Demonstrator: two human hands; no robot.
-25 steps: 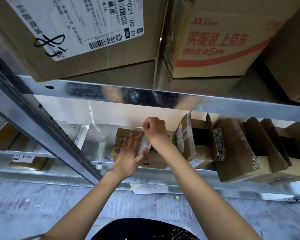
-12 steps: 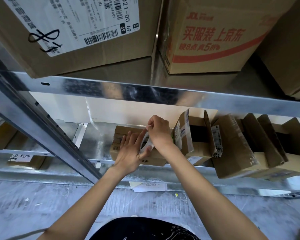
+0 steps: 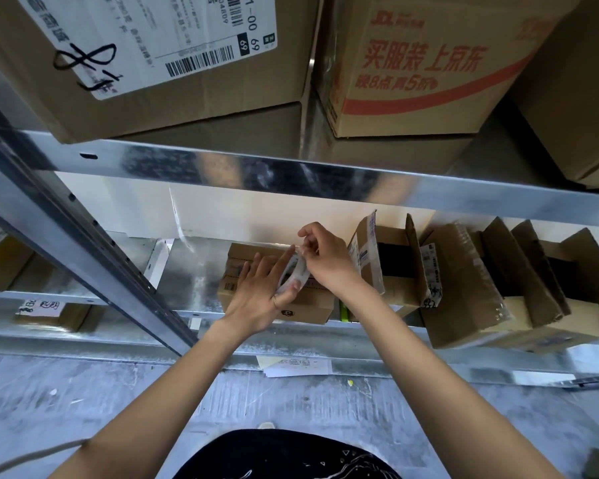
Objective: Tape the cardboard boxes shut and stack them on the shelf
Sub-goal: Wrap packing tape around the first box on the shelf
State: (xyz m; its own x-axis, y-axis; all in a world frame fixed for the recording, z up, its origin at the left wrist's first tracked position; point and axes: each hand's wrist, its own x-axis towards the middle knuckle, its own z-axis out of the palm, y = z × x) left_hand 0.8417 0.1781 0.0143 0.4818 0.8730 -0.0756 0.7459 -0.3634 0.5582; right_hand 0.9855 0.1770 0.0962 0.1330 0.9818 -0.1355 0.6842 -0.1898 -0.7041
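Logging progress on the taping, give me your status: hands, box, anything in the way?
Left hand holds tape roll, fingers flat on small box. Right hand pinches tape end. Open box close on the right.

Metal shelf (image 3: 194, 271), small cardboard box (image 3: 312, 305), open boxes (image 3: 464, 288) (flaps up)

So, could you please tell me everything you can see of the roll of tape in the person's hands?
The roll of tape is a clear, glossy ring, held on edge above a small cardboard box on the metal shelf. The left hand holds it, thumb on its lower rim. The right hand pinches its upper edge, seemingly at the tape's free end.
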